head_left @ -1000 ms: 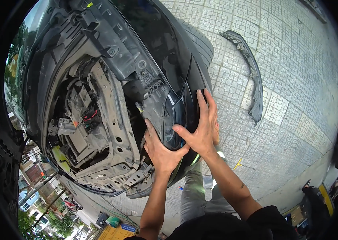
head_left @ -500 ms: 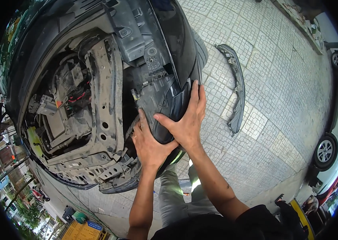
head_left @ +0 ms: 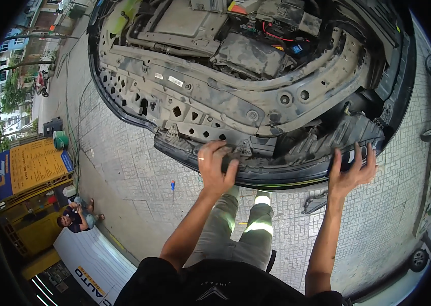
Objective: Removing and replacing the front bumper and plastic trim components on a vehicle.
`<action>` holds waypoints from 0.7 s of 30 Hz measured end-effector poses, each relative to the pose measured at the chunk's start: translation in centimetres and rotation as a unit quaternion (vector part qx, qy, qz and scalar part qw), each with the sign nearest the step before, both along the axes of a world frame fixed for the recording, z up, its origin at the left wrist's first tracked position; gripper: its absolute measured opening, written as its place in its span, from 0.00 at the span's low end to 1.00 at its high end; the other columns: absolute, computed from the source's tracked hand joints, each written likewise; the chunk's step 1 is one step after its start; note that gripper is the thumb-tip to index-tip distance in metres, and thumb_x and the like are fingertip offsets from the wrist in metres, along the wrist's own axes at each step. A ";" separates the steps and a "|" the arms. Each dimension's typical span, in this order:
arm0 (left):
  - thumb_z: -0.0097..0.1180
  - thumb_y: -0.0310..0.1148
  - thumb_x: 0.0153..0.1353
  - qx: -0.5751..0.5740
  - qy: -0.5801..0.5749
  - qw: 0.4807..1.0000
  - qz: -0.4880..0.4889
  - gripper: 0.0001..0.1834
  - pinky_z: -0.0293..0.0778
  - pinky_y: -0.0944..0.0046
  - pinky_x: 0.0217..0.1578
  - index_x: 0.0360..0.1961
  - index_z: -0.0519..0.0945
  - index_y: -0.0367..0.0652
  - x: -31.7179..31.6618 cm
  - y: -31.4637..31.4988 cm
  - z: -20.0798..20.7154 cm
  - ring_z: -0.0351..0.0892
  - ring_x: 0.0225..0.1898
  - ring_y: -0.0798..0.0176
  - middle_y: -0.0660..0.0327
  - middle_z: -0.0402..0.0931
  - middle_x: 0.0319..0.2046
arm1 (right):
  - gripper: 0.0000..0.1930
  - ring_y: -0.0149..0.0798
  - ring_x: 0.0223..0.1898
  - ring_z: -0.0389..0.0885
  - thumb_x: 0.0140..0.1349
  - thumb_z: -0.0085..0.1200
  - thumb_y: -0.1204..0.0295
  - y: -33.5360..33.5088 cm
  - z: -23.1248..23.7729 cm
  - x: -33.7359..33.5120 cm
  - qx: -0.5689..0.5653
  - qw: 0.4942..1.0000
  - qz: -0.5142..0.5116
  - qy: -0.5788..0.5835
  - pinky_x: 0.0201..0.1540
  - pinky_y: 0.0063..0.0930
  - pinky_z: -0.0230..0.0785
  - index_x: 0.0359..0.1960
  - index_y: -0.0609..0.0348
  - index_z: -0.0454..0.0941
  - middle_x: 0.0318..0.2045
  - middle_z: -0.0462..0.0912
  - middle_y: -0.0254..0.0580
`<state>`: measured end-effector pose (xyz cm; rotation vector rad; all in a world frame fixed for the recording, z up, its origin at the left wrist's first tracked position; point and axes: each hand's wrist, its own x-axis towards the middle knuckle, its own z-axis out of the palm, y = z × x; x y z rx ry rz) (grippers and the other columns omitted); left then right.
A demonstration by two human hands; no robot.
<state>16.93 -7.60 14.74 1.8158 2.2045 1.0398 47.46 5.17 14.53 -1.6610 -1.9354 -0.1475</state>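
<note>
A car's open front end [head_left: 215, 102] lies across the upper part of the view, its dusty metal crossmember exposed. My left hand [head_left: 218, 168] rests on the front bumper edge [head_left: 276, 177] near the middle, fingers bent over it and the thumb apart. At the right corner, my right hand [head_left: 350, 173] lies with spread fingers against the outer face of the dark headlight housing [head_left: 356, 131]. The headlight sits in its corner recess; its lower face is hidden. Neither hand has a tool in it.
A screwdriver [head_left: 172, 192] with a blue and red handle lies on the paving, left of my legs. A black trim strip [head_left: 315, 203] lies right of them. At far left are a seated person [head_left: 80, 214], a yellow signboard [head_left: 37, 168] and a green bucket [head_left: 60, 140].
My view has swung toward the car's middle. Both hands were together around the headlight; my left hand has moved away to the bumper edge, while my right hand stays at the headlight.
</note>
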 end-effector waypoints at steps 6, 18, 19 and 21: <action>0.47 0.44 0.71 -0.082 -0.058 0.970 0.222 0.22 0.63 0.52 0.60 0.49 0.78 0.34 -25.5 -9.3 -6.7 0.72 0.55 0.45 0.48 0.77 0.50 | 0.39 0.49 0.64 0.66 0.48 0.67 0.49 -9.3 1.0 -18.6 -0.274 0.858 0.433 0.026 0.71 0.49 0.50 0.60 0.60 0.73 0.58 0.72 0.49; 0.30 0.40 0.71 0.012 -0.288 0.952 0.102 0.27 0.63 0.54 0.60 0.39 0.83 0.36 -29.7 -9.3 -13.3 0.76 0.53 0.48 0.52 0.82 0.45 | 0.45 0.52 0.51 0.76 0.34 0.76 0.52 -12.6 -1.9 -34.6 -0.371 0.832 0.367 -0.190 0.54 0.43 0.69 0.53 0.69 0.70 0.47 0.75 0.51; 0.30 0.40 0.71 0.026 -0.300 0.947 0.109 0.27 0.63 0.54 0.60 0.39 0.83 0.36 -29.5 -9.2 -13.3 0.76 0.53 0.48 0.52 0.82 0.45 | 0.46 0.52 0.50 0.77 0.34 0.76 0.52 -12.6 -1.7 -34.8 -0.375 0.831 0.360 -0.199 0.54 0.43 0.69 0.53 0.69 0.70 0.46 0.75 0.51; 0.30 0.40 0.72 0.026 -0.301 0.946 0.113 0.27 0.63 0.53 0.61 0.39 0.83 0.37 -29.9 -9.3 -13.2 0.76 0.54 0.48 0.52 0.82 0.46 | 0.46 0.53 0.50 0.76 0.33 0.76 0.53 -12.6 -1.5 -35.5 -0.375 0.829 0.361 -0.206 0.54 0.44 0.69 0.53 0.69 0.70 0.46 0.75 0.52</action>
